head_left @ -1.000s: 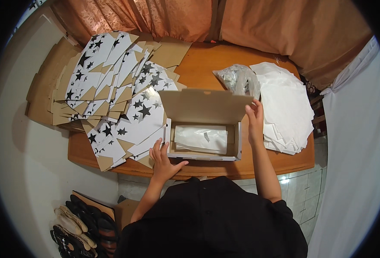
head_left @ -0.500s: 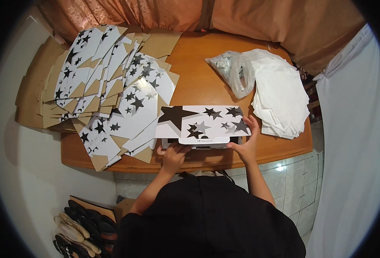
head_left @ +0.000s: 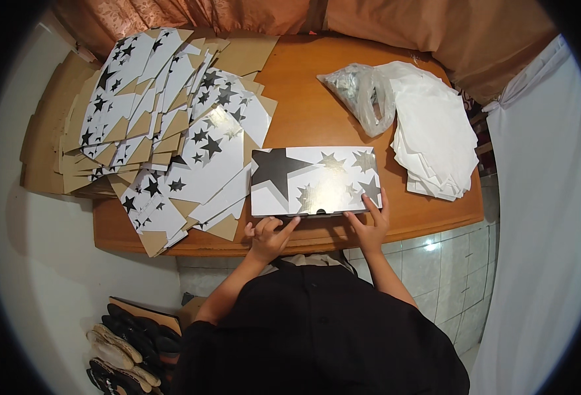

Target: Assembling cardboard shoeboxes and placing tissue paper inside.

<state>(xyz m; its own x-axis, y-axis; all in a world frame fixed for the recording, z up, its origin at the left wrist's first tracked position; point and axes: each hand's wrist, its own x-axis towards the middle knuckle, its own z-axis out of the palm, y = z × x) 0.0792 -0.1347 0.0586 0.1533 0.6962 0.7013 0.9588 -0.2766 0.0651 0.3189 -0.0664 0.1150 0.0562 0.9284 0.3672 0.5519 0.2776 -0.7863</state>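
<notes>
Head view: a closed, star-printed white cardboard box (head_left: 315, 181) lies on the brown wooden table (head_left: 297, 79), long axis left-to-right, notched side facing me; my left hand (head_left: 269, 241), fingers loose, is at that side, apart from my right hand (head_left: 371, 230), spread at the near-right corner.

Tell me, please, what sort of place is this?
Probably a room in a home, serving as a small workspace: piled star-printed cardboard lies on a wooden table, with an orange-brown curtain hanging behind it.

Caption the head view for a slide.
Left hand and right hand at a closed starry box on a table, flat cartons alongside.
</notes>
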